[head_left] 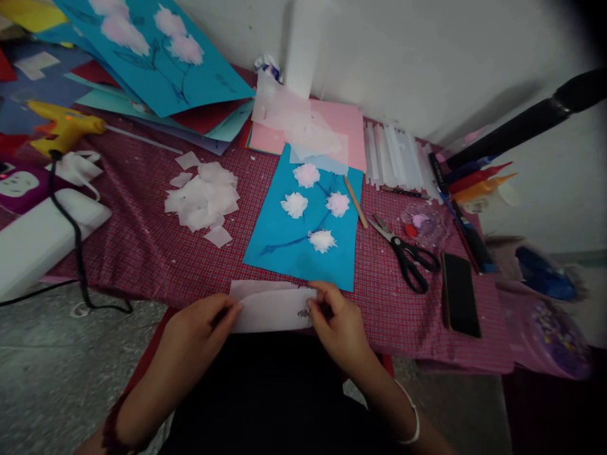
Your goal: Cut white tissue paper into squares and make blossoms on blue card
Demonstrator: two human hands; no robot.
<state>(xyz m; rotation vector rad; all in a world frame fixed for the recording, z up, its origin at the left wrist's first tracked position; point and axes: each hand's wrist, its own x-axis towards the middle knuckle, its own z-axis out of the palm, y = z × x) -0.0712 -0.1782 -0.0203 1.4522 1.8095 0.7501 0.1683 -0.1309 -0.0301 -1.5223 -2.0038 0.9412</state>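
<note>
A folded strip of pale pink tissue paper (pixel 272 311) is stretched between both hands at the table's front edge. My left hand (pixel 202 328) pinches its left end, thumb on top. At the right end, beside a small dark mark, my right hand (pixel 339 325) pinches it between thumb and fingers. Just beyond lies a blue sheet (pixel 279 215) with a drawn dark branch and several ruffled tissue flowers (pixel 323 241) on it. To its left is a pile of cut tissue pieces (pixel 202 196). Black-handled scissors (pixel 403 249) lie partly spread on the right.
A yellow glue gun (pixel 66 126) with its cord lies at the left. Another blue flower picture (pixel 161 69) rests on stacked papers at the back. A wooden stick (pixel 355 201), glue sticks (pixel 393 155), a phone (pixel 459 294) and pens (pixel 478 174) are on the right.
</note>
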